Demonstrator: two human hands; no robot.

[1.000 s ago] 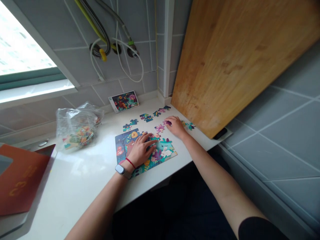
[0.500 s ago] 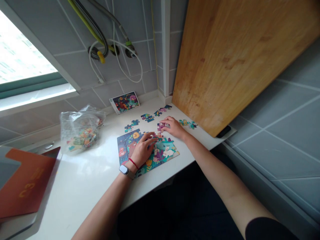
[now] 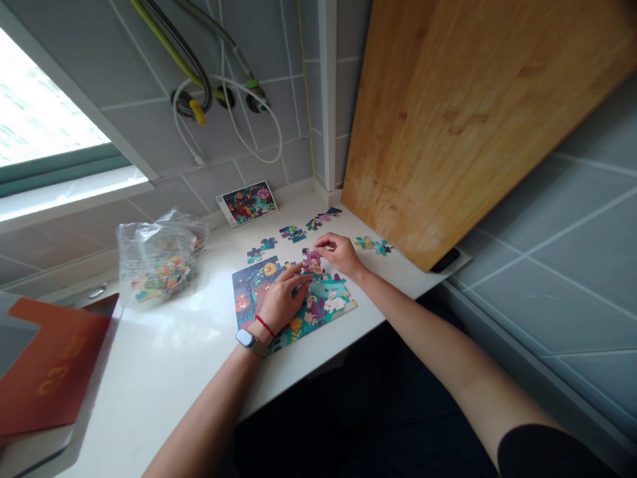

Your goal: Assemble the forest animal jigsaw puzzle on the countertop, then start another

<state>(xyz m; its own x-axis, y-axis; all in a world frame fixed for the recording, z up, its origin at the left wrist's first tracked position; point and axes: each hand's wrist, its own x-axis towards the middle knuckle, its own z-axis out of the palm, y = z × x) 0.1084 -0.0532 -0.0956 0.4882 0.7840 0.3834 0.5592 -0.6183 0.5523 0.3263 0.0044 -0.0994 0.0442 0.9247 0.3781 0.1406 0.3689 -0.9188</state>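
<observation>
A partly joined, colourful jigsaw puzzle point(image 3: 328, 302) lies on the white table. My left hand point(image 3: 284, 299) rests on its middle with the fingers apart, covering part of the picture. A purple-pink puzzle piece point(image 3: 312, 259) lies at the puzzle's upper edge, beyond my left fingertips. Just right of that piece is my right hand point(image 3: 337, 252), its thumb and index finger pinched together; whatever may be between them is too small to make out. Loose pieces lie behind the puzzle point(image 3: 293, 233) and to the right of my right hand point(image 3: 373, 245).
A picture card point(image 3: 247, 204) leans at the wall. On the table's left are a clear bag of pieces point(image 3: 162, 269) and an orange-red folder point(image 3: 54, 365). A large wooden board point(image 3: 448, 119) leans on the right, a dark object point(image 3: 445, 261) by its lower corner.
The purple-pink piece has moved left to the puzzle's upper edge. My right hand has shifted slightly left and come off it, its fingers closer together. My left hand is nearly unmoved.
</observation>
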